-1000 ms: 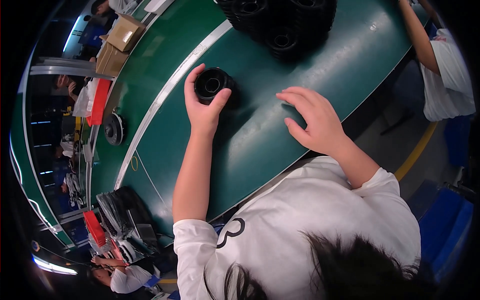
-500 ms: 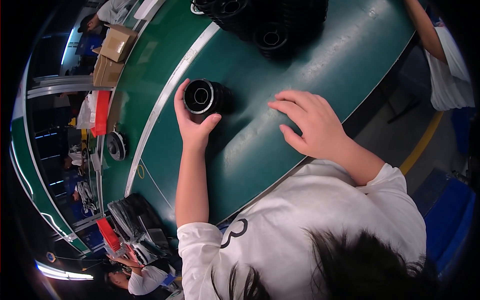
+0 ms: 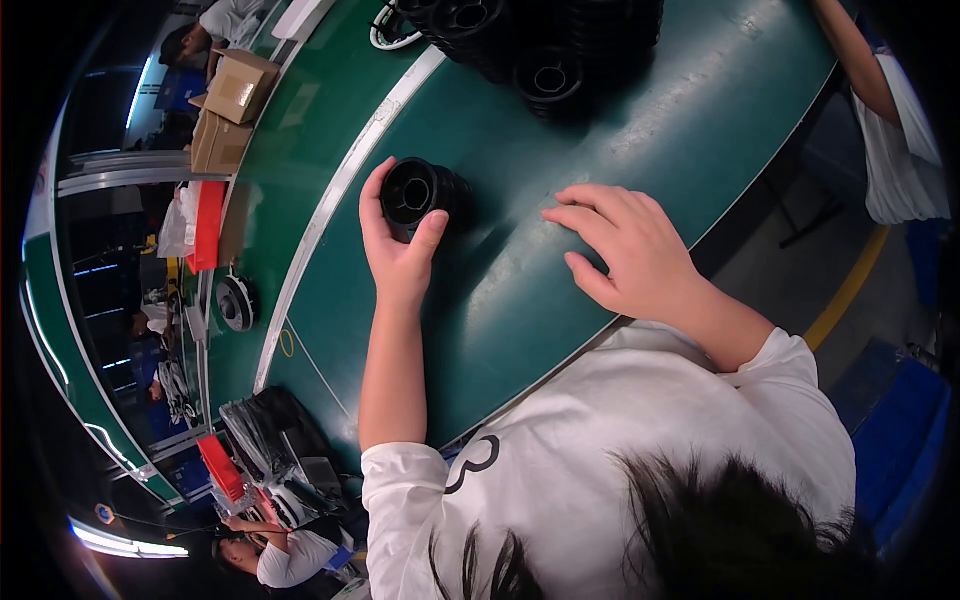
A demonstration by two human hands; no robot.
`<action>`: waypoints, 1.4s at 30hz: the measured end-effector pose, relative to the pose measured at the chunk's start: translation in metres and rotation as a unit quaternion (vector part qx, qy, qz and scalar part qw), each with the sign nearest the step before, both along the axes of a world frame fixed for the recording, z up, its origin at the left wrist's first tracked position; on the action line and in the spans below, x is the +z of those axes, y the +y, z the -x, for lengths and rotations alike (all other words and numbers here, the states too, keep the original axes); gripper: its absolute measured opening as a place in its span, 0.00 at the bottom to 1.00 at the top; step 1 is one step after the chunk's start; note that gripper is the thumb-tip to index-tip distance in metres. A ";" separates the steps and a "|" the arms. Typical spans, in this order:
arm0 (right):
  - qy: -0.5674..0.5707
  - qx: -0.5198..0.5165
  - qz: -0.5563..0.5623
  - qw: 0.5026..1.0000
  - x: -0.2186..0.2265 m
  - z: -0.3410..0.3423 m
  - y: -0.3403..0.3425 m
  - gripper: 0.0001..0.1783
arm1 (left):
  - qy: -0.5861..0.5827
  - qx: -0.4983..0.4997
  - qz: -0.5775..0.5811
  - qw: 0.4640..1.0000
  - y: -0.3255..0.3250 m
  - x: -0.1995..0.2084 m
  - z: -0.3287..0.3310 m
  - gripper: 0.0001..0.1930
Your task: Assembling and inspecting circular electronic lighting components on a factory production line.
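Head view: left hand [image 3: 395,250] is closed around a black round ribbed part [image 3: 415,192], thumb and fingers curled on its rim, tipping it on the green bench [image 3: 620,130]. Right hand [image 3: 625,250] lies spread and empty on the bench, well apart. Likely a pick-and-inspect step; next calls for a firm lift clear of the stacked black parts [image 3: 530,40] beyond.

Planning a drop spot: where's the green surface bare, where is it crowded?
Bare: green surface between left hand, which grips a black spool, and flat right hand; also right of the black spool pile. Crowded: that pile, top centre.
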State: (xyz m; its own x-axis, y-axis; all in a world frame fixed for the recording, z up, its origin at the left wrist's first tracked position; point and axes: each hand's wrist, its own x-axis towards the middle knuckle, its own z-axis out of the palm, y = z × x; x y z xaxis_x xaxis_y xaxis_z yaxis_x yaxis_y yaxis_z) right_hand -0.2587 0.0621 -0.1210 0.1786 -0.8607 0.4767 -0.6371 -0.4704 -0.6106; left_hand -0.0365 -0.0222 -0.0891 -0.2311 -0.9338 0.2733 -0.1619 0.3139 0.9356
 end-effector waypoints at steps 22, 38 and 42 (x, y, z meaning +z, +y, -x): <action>0.000 -0.005 0.005 1.000 0.000 0.001 0.000 0.19 | -0.150 0.085 0.010 0.985 0.007 -0.022 -0.003 0.35; -0.010 -0.002 0.009 1.000 0.000 0.002 0.000 0.18 | -0.104 0.062 -0.028 0.992 -0.002 -0.009 0.024 0.32; -0.015 0.005 0.006 1.000 0.001 0.002 0.000 0.18 | -0.073 0.053 -0.035 0.995 -0.004 0.009 0.044 0.31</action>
